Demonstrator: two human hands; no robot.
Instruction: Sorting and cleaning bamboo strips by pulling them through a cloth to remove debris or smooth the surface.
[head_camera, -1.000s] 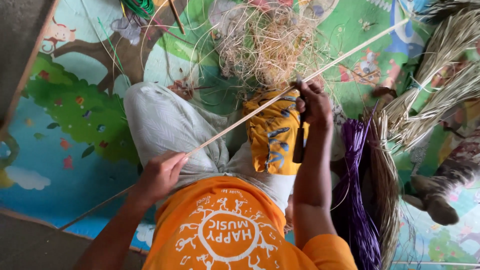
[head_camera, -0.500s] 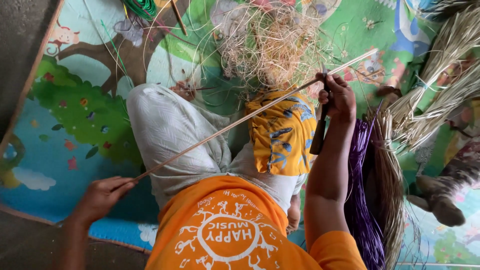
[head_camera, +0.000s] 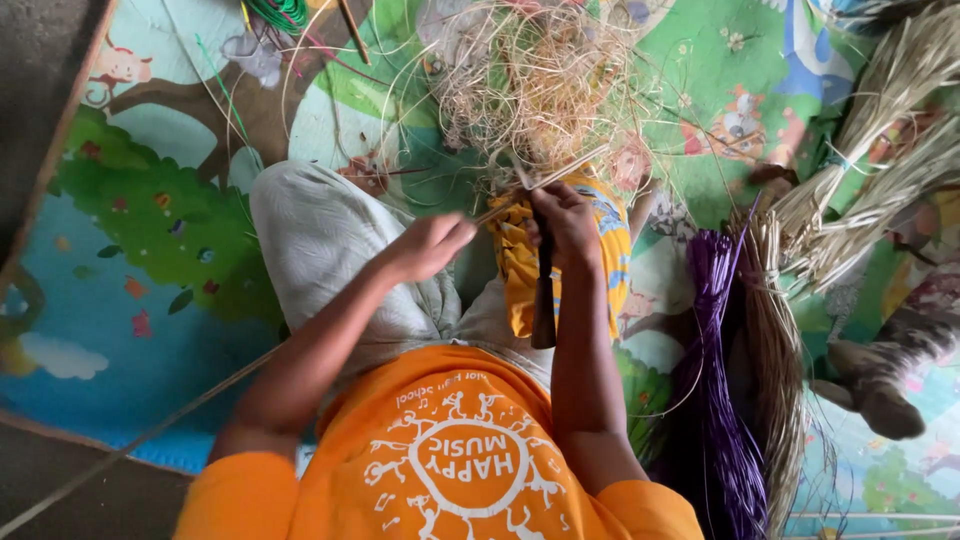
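I sit on a colourful play mat (head_camera: 150, 260) with a yellow patterned cloth (head_camera: 610, 250) on my lap. My right hand (head_camera: 565, 225) is closed around a dark-handled knife (head_camera: 543, 305) and presses it against a long thin pale cane strip (head_camera: 555, 178). My left hand (head_camera: 430, 245) pinches the same strip just left of the right hand. The strip's tail (head_camera: 130, 445) trails past my left knee to the lower left corner. The blade is hidden by my right hand.
A tangled heap of pale shavings (head_camera: 540, 90) lies in front of my knees. A purple fibre bundle (head_camera: 715, 400) and tan straw bundles (head_camera: 870, 190) lie to the right. A green coil (head_camera: 280, 12) is at the top left. Bare floor (head_camera: 40, 90) borders the mat.
My left hand has slid up along the strip from far left until it is beside the right hand. The right hand has come down and left, and the strip's far end is shorter.
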